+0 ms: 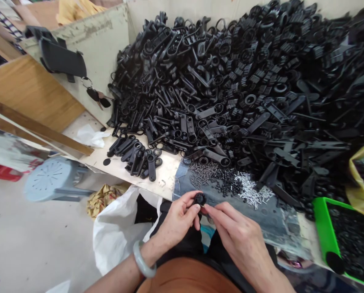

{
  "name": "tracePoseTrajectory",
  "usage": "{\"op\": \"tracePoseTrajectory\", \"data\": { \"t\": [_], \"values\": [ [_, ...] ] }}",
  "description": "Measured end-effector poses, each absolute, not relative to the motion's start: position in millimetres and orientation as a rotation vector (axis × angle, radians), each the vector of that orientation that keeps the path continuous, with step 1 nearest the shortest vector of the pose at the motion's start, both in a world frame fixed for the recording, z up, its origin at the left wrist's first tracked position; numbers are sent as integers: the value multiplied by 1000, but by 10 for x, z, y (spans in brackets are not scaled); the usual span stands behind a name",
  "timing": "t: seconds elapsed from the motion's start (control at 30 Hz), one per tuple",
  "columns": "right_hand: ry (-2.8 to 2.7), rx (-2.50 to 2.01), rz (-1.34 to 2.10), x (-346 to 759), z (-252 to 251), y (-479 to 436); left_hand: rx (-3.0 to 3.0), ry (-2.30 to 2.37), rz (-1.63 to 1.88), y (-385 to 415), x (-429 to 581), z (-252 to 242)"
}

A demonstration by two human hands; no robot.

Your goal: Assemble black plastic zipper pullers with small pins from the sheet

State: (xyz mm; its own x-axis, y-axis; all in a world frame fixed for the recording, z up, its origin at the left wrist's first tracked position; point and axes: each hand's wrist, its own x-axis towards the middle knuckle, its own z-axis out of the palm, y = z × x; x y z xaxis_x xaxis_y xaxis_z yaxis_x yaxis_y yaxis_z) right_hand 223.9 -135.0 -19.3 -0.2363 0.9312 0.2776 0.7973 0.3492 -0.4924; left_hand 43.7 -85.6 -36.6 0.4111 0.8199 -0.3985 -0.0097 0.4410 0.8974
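Note:
My left hand (180, 215) is closed around a small round black plastic part (200, 198), with its ring-shaped end facing up. Close against its lower right side, the thumb and forefinger of my right hand (235, 228) are pinched together. What sits in that pinch, if anything, is too small to make out. Both hands are over my lap, just in front of the bench edge. Beyond them lie small piles of silver pins (253, 189), tiny black pieces (227, 182) and grey-brown bits (202, 173).
A huge heap of black plastic parts (200, 81) covers the bench. Several handle-like pieces (136, 156) lie apart at left. A green bin (321, 224) stands right, a white sack (111, 232) hangs below left, and a blue stool (49, 177) is on the floor.

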Motion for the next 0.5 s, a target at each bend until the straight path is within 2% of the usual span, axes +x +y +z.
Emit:
{"op": "tracePoseTrajectory", "data": {
  "t": [0.33,0.5],
  "values": [
    [-2414,-1664,-55,2001,3,-1276,1056,1100,679,-893,488,-453],
    [-2428,-1729,23,2014,122,-1272,1190,1137,643,-915,465,-438]
  ]
}}
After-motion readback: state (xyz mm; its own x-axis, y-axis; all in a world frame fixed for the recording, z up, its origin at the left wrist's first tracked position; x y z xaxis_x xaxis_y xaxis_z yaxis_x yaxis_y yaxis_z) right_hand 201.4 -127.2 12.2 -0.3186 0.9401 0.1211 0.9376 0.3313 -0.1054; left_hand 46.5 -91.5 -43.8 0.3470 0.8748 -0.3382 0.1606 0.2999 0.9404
